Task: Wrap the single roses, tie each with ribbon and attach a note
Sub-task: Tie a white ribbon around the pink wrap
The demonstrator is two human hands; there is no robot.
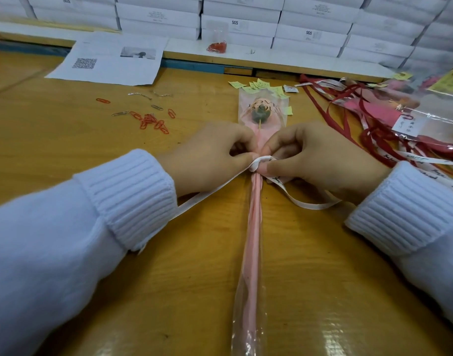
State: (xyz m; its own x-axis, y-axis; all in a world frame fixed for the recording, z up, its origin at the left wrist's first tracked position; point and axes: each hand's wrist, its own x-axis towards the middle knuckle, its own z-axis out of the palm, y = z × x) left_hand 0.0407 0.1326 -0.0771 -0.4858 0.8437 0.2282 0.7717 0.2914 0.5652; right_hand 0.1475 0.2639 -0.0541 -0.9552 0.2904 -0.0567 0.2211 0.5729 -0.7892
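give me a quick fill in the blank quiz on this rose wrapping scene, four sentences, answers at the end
1. The left hand and right hand pinch a ____ ribbon around the wrapped rose.
2. The loose paper clips lie to the ____ of the rose.
3. The small notes beyond the flower's head are ____ in colour.
4. The printed sheet carries a ____ code.

Answers: white; left; yellow; QR

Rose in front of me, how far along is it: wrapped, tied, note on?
Wrapped: the rose already sits in its pink and clear sleeve. In hand: left hand and right hand pinch the white ribbon at the stem, bow not yet formed. Left: the note; yellow notes and paper clips lie beyond.
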